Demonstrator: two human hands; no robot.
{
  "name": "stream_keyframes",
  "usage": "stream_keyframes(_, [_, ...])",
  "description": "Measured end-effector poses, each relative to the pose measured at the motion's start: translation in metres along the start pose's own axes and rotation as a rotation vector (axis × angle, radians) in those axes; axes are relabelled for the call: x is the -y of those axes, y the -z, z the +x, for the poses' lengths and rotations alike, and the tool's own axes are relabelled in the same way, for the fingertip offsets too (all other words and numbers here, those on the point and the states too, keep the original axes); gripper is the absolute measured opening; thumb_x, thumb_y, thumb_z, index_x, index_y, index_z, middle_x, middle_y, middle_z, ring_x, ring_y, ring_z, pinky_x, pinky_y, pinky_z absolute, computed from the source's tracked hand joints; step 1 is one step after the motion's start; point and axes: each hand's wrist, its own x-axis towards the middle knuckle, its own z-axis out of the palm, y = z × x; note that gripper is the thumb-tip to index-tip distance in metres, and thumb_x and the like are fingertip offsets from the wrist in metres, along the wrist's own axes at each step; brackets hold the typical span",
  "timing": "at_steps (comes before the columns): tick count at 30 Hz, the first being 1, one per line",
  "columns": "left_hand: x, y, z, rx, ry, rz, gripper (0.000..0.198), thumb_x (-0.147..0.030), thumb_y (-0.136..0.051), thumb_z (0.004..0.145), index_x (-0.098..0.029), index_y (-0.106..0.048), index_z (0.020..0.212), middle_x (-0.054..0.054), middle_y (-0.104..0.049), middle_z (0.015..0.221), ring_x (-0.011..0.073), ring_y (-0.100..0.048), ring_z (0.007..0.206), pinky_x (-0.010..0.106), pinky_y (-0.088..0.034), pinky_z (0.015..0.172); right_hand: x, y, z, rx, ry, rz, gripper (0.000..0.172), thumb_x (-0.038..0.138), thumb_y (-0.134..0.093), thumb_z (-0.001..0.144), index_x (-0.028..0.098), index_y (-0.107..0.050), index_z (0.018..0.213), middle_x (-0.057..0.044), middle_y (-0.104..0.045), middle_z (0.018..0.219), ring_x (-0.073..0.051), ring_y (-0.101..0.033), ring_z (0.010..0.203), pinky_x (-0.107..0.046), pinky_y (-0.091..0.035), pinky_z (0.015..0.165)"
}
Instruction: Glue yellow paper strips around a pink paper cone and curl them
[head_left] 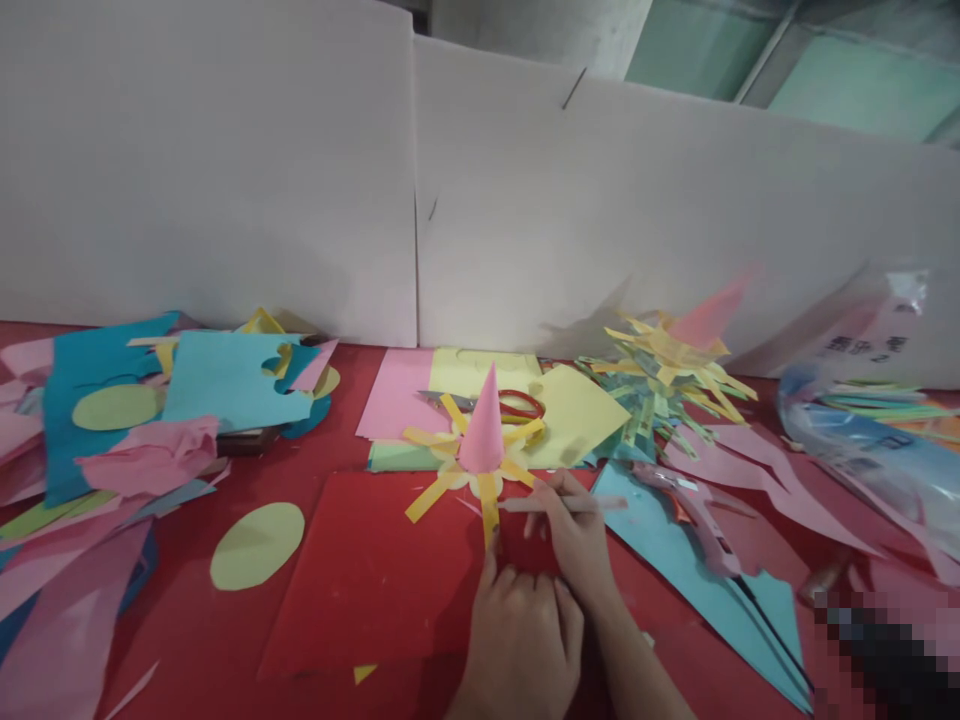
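Your left hand (525, 630) lies back upward with one finger stretched forward and the others curled in; whether those pinch anything, you cannot tell from this view. That fingertip touches the near end of a yellow strip (490, 498). Just beyond and to its right, the fingers of your right hand (574, 535) pinch a pale, pen-like tool (604, 503), its narrow tip pointing left, close beside the strip. The strip belongs to a paper craft (481, 440), directly ahead of your fingertips: an upright pink cone ringed by yellow strips, at the far edge of a red sheet (375, 570). Behind it are red-handled scissors (534, 401). Right of your fingers, a pink glue gun (701, 520) rests on light-blue paper (667, 550); farther off stands a similar craft (660, 345). To their left lies a pale yellow oval (259, 545), with piled coloured paper (232, 380) beyond.
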Motion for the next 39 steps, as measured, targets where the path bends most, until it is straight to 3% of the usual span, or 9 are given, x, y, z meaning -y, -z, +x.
stream_keyframes(8, [-0.0008,-0.0001,-0.0018,0.038,-0.001,0.039,0.034,-0.011,-0.036,0.077,-0.018,-0.058,0.051,0.002,-0.059,0.046,0.0156,-0.055,0.048,0.041,-0.050,0.080,0.0062,-0.0024,0.0002,0.027,-0.091,0.111,0.034,0.050,-0.056,0.076,0.021,-0.051,0.060,0.004,-0.052,0.041,-0.011,-0.043,0.036,-0.024,-0.034,0.043])
stream_keyframes(18, [-0.0047,0.0040,-0.0025,0.084,-0.023,0.132,0.028,-0.011,-0.041,0.074,-0.017,-0.060,0.055,0.004,-0.061,0.050,0.0190,-0.057,0.052,0.042,-0.051,0.074,-0.0006,-0.0008,-0.0016,0.041,0.049,-0.019,0.036,0.041,-0.059,0.079,0.022,-0.039,0.057,0.008,-0.044,0.039,-0.011,-0.049,0.046,-0.023,-0.038,0.056])
stream_keyframes(23, [-0.0028,0.0031,-0.0026,0.137,-0.039,0.136,0.025,-0.012,-0.043,0.074,-0.017,-0.058,0.054,0.004,-0.060,0.047,0.0184,-0.057,0.050,0.045,-0.049,0.082,0.0027,-0.0009,-0.0028,0.068,0.066,-0.105,0.036,0.037,-0.057,0.081,0.022,-0.038,0.054,0.008,-0.045,0.038,-0.009,-0.046,0.042,-0.023,-0.037,0.054])
stream_keyframes(39, [-0.0019,0.0032,-0.0013,0.137,-0.043,0.159,0.024,-0.013,-0.046,0.073,-0.017,-0.058,0.053,0.004,-0.060,0.047,0.0191,-0.057,0.050,0.042,-0.051,0.074,0.0019,-0.0016,-0.0016,0.062,0.069,-0.175,0.036,0.037,-0.057,0.080,0.022,-0.036,0.055,0.007,-0.047,0.039,-0.010,-0.044,0.041,-0.024,-0.036,0.052])
